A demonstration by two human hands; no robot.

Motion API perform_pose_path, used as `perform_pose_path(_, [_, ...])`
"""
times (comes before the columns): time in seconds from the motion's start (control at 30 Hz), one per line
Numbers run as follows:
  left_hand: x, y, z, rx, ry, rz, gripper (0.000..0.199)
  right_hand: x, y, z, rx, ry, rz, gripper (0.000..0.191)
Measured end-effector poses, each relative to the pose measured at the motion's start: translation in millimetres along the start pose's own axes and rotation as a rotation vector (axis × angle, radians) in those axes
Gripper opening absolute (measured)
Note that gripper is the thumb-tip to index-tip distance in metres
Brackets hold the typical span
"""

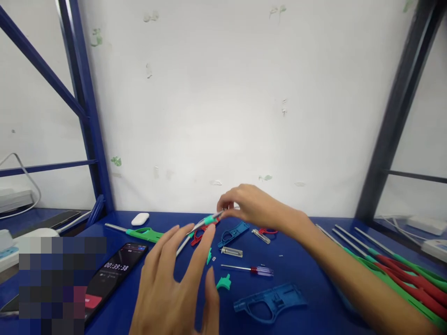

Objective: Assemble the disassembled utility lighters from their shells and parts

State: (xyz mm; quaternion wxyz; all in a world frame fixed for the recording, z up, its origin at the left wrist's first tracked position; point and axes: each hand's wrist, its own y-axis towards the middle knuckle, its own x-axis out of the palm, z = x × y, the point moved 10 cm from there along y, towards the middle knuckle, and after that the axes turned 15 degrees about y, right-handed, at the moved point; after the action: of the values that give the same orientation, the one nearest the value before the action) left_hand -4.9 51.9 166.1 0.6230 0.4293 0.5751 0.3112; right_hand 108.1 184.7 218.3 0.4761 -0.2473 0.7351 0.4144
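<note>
My right hand (251, 204) reaches over the middle of the table, its fingers pinched on one end of a slim metal lighter tube with a teal collar (210, 219). My left hand (174, 274) is in front, fingers stretched and thumb apart. Its fingertips are close to the tube's other end; whether they touch it I cannot tell. Below lie a clear lighter fuel tank (232, 251), a screwdriver (256, 270) with a clear purple-red handle, and a small teal trigger piece (224, 282). A blue lighter half-shell (270, 302) lies nearest me, another blue half-shell (233, 234) farther back.
Several assembled red and green lighters (394, 267) lie on the right, partly behind my forearm. A green lighter (145, 233), a phone with a running timer (117, 267) and a white case (140, 219) are on the left. Blue posts (82, 107) and a white wall (223, 116) stand behind.
</note>
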Motion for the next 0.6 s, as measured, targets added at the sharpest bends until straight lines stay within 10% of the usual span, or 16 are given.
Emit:
perform_pose_path(0.23, [49.3, -18.1, 4.5, 0.006, -0.244, -0.245, 0.049, 11.8, -46.8, -67.7, -0.138, 0.267, 0.012, 0.014])
perform_pose_path(0.47, [74.5, -22.0, 5.7, 0.003, -0.276, -0.451, 0.032, -28.9, -117.9, 32.1, 0.194, 0.379, 0.520, 0.041])
perform_pose_path(0.6, [100.5, -46.7, 10.4, 0.026, -0.216, -0.628, 0.028, 13.1, -132.8, 59.5, 0.296, 0.512, 0.241, 0.044])
